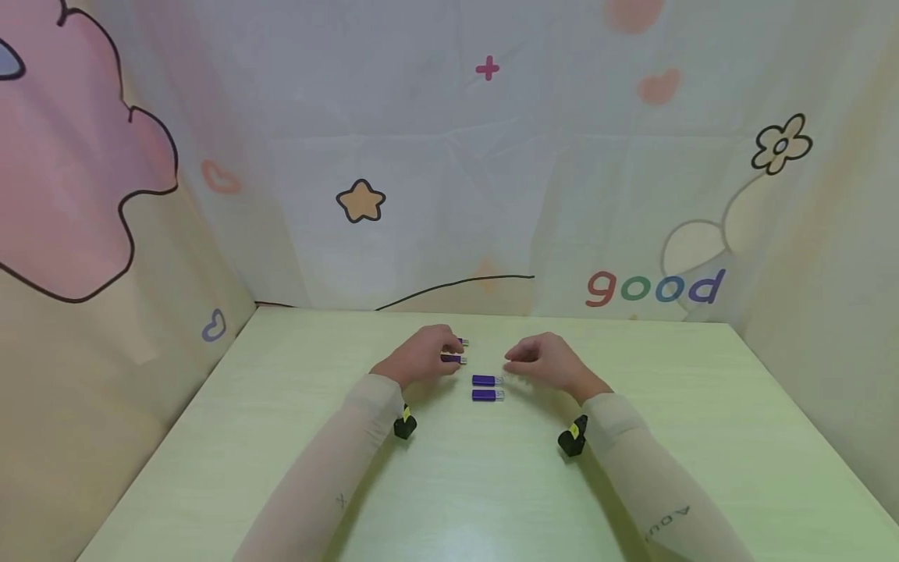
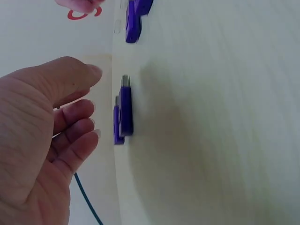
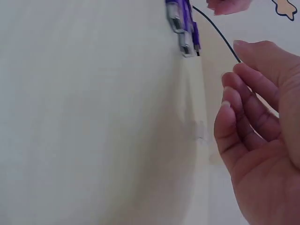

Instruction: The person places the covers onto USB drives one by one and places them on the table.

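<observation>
My left hand (image 1: pixel 427 351) hovers over the table beside two purple USB flash drives with bare metal plugs. The nearer uncapped drive (image 2: pixel 125 110) and the farther uncapped drive (image 2: pixel 116 124) lie just past its curved fingertips, and nothing is between thumb and fingers. In the head view the hand partly covers both. My right hand (image 1: pixel 548 361) is held above the table with loosely bent fingers and an empty grasp. Between the hands, slightly nearer me, lie two more purple flash drives, one (image 1: pixel 483 380) behind the other (image 1: pixel 485 396), with clear ends pointing right.
Small clear caps (image 3: pixel 200 131) lie on the pale table (image 1: pixel 485 484) near the right hand. A printed cloth (image 1: pixel 435 156) hangs behind the table and along its sides. Each wrist wears a small black camera, one on the left (image 1: pixel 405 424) and one on the right (image 1: pixel 573 439).
</observation>
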The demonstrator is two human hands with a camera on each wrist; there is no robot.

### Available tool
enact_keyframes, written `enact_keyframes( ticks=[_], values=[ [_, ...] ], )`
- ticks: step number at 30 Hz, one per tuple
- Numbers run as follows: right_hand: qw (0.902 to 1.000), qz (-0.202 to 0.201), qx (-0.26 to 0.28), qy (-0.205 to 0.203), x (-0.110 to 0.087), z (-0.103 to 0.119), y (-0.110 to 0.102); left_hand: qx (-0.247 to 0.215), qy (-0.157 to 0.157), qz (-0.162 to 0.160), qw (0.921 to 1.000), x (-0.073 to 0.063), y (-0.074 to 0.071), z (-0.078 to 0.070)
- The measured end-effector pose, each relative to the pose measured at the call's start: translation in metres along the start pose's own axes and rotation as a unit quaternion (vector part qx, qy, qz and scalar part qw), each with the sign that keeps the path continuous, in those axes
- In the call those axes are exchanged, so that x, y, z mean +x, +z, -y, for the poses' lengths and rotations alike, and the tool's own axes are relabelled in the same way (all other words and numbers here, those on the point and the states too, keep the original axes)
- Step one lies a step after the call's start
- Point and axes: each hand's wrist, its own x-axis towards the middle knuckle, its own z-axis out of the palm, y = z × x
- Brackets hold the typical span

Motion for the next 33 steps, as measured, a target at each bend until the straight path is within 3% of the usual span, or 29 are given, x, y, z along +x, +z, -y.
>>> enact_keyframes(
  ticks=[14,24,33],
  values=[
    [0.9901,0.031,-0.129,-0.046,0.004,-0.008,-0.031,0.139,-0.001,0.011,0.9902,0.006,-0.007,0.008],
    [0.9853,0.064,-0.159,0.003,0.006,-0.01,-0.035,0.196,-0.006,0.023,0.9802,0.01,-0.003,0.013],
    [0.9822,0.084,-0.166,0.027,0.008,-0.009,-0.036,0.208,0.023,0.018,0.9778,0.013,-0.001,0.018]
  ],
)
